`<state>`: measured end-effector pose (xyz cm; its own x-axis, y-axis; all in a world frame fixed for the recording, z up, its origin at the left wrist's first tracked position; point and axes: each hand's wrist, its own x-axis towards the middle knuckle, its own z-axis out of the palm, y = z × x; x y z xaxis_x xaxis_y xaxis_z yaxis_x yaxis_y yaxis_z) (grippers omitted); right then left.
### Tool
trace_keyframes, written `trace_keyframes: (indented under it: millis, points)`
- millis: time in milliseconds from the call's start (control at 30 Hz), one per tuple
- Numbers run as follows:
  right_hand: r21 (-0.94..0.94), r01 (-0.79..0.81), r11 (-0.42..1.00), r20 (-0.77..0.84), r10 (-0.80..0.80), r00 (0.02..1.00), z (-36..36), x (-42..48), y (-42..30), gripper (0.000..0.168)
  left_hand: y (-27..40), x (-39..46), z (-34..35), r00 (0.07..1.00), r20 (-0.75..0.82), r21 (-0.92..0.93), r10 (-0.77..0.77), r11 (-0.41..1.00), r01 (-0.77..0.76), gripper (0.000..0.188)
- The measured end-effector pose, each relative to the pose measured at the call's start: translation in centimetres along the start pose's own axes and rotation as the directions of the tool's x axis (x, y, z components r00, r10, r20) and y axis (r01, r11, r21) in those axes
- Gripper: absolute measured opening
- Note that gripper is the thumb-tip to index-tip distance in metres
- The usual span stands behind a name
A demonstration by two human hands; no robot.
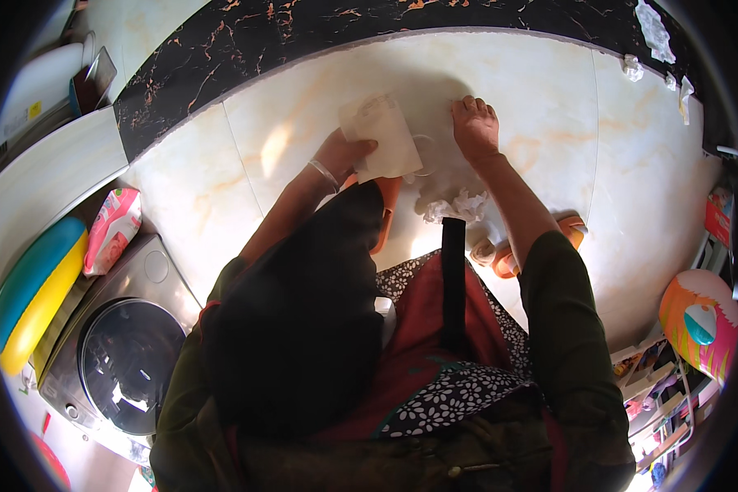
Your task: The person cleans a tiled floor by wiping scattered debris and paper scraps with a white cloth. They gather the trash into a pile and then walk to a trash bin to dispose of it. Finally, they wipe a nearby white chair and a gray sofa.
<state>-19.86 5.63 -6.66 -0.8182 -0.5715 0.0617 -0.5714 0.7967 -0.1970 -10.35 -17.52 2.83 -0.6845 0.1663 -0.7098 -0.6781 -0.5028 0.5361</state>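
Observation:
My left hand (345,154), with a bracelet at the wrist, grips a pale, thin sheet (386,138), its thumb on top; whether it is paper or a plastic packet, I cannot tell. To the right, my right hand (476,123) rests low over the tiled floor (541,111) with its fingers curled; nothing shows in it. Between the hands lies a clear round item (428,155), partly behind the sheet. Crumpled white tissue (458,208) is on the floor nearer to me. An orange slipper (388,215) shows beside my dark-clad leg.
A black marbled strip (270,37) borders the floor ahead. Tissue scraps (633,67) lie at the upper right. A washing machine (160,264), a pink packet (115,230) and an inflatable ring (43,295) stand left. Right are a rack (667,400) and a colourful inflatable (701,320).

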Motion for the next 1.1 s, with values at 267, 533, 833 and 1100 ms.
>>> trace_keyframes:
  millis: [267,533,833,1100]
  points:
    - [0.358,-0.285,0.889,-0.015,0.31,0.95,-0.6,-0.7,-0.7,0.007,0.0,0.5,-0.4,0.998,-0.055,-0.018,0.012,1.0,-0.013,0.04]
    - [0.478,-0.377,0.794,0.057,0.4,0.915,-2.9,0.1,-2.5,0.009,-0.3,0.8,-1.2,0.999,-0.022,-0.055,0.028,0.998,-0.03,0.04]
    - [-0.034,0.003,0.999,-0.014,-0.004,1.0,0.2,0.8,-2.2,0.007,0.1,0.6,-1.4,0.998,-0.061,-0.025,0.014,1.0,-0.016,0.042]
    - [0.149,-0.223,0.963,0.055,0.217,0.975,0.6,0.1,-1.9,0.001,0.0,1.0,-1.6,0.999,-0.038,-0.052,0.032,0.998,-0.034,0.043]
